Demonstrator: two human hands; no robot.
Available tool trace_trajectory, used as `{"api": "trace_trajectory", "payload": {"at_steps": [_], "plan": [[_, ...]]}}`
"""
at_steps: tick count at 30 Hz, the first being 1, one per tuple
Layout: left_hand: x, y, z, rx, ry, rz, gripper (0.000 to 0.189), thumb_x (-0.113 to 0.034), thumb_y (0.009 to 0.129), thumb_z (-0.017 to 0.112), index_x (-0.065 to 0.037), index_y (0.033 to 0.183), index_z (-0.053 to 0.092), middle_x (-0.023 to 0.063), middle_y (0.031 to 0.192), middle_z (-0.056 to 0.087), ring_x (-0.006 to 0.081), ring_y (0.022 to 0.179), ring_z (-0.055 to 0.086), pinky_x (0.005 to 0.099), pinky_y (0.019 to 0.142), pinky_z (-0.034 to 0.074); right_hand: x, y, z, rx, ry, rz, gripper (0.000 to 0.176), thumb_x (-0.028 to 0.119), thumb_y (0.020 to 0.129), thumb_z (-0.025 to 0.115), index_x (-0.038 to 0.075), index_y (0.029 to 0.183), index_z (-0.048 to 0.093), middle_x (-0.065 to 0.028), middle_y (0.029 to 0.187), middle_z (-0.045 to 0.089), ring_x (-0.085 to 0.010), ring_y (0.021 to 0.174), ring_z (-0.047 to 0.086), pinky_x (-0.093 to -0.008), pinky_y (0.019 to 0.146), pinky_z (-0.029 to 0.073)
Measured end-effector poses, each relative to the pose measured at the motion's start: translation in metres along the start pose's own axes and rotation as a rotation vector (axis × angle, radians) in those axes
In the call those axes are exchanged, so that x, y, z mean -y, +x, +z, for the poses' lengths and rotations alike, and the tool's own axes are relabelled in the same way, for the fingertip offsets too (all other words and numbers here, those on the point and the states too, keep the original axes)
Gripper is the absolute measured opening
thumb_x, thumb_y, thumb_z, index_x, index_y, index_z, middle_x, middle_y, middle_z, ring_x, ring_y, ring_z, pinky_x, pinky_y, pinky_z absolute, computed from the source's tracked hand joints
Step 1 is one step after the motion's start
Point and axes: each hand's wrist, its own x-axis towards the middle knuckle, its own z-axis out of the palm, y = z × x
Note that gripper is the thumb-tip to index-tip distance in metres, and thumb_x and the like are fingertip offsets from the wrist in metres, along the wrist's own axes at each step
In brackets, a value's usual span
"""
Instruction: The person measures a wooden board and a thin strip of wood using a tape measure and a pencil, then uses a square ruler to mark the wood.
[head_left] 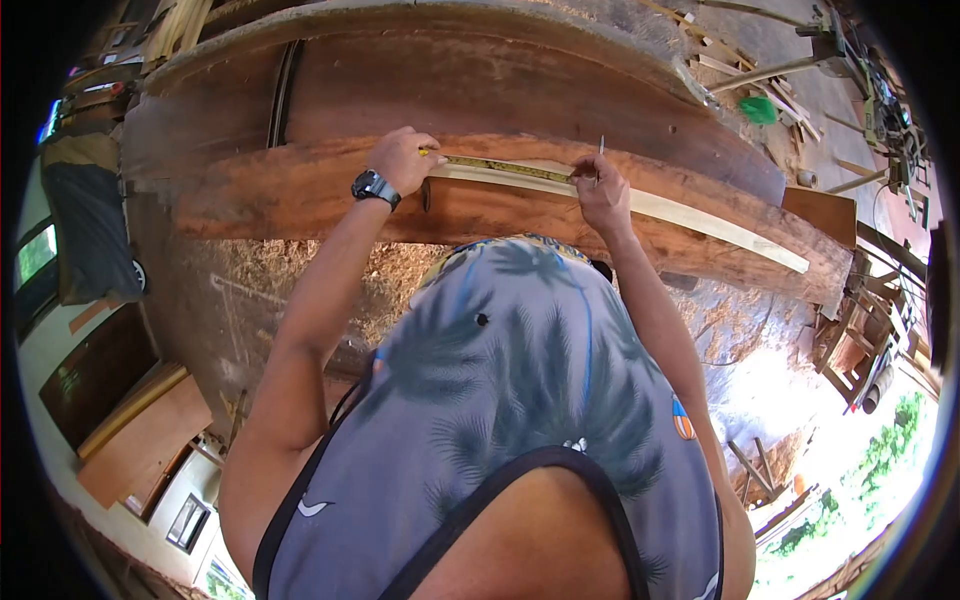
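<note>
Upper middle of the frame: a yellow tape measure [508, 167] is stretched between two bare hands, along the far edge of a pale wood strip [710, 218]. Strip lies on a reddish plank [290, 192], running from the centre towards the right of the frame and sloping down at that end.

Left hand [398, 162], watch [376, 187] at the wrist: fingers bent in, pinching the tape at its left end, by the strip's end. Right hand [603, 195]: fingers drawn together around a slender, pencil-like thing [602, 146], one end pointing up; they touch the tape too, though whether they grip it is hidden.

Weak points, in my judgement. Tape end: if the left fingers creep off the strip's end, every reading is out by that much. Blade: narrow and springy, could bow or skew across the strip if the pull slackens. Strip: slim, no clamp visible on it, so a sideways push from either hand could slide it on the plank. Right hand: busy with two things; turning the slender one could nudge the tape. Wood shavings [392, 262] litter the floor below the plank; a slipping foot would jolt everything.
</note>
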Motion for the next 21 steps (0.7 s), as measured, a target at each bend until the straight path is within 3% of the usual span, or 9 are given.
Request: {"api": "trace_trajectory", "payload": {"at_steps": [9,11,14,17,21], "plan": [[-0.018,0.009,0.001,0.083,0.078,-0.005,0.022,-0.035,0.081,0.077,-0.015,0.091,0.08,0.0104,0.09,0.067,0.0332,0.093,0.064,0.0446,0.083,0.051,-0.002,0.009,-0.005,-0.033,-0.072,-0.065,0.021,0.004,0.086,0.06,0.004,0.105,0.068,-0.013,0.091,0.074,-0.0272,0.089,0.072,-0.0378,0.08,0.055],[-0.028,0.012,-0.009,0.209,0.142,0.022,0.022,-0.036,0.084,0.073,-0.017,0.092,0.081,0.0105,0.103,0.071,0.032,0.098,0.064,0.0439,0.087,0.052,-0.004,0.011,-0.004,-0.049,-0.057,-0.069,0.022,0.004,0.085,0.061,0.004,0.106,0.067,-0.013,0.091,0.073,-0.0268,0.088,0.072,-0.0373,0.079,0.055],[-0.017,0.019,0.004,0.206,0.129,0.038,0.021,-0.036,0.083,0.074,-0.017,0.09,0.081,0.012,0.106,0.071,0.0315,0.1,0.064,0.0438,0.09,0.052,-0.006,0.011,-0.006,-0.047,-0.043,-0.072,0.024,0.003,0.084,0.062,0.004,0.107,0.067,-0.0126,0.09,0.073,-0.0259,0.086,0.072,-0.0363,0.079,0.055],[-0.022,0.015,0.002,0.165,0.087,-0.039,0.023,-0.035,0.081,0.077,-0.014,0.09,0.08,0.014,0.093,0.066,0.0339,0.095,0.063,0.0448,0.085,0.051,-0.007,0.011,-0.008,-0.036,-0.018,-0.049,0.024,0.004,0.084,0.065,0.004,0.108,0.067,-0.0126,0.091,0.073,-0.0251,0.086,0.072,-0.0358,0.079,0.055],[-0.023,0.013,0.004,0.138,0.098,-0.023,0.024,-0.036,0.081,0.078,-0.013,0.089,0.08,0.0135,0.093,0.067,0.0338,0.095,0.063,0.045,0.085,0.051,-0.006,0.01,-0.009,-0.032,-0.047,-0.042,0.024,0.006,0.085,0.066,0.004,0.11,0.068,-0.0126,0.09,0.074,-0.0245,0.087,0.072,-0.0354,0.08,0.055]]}}
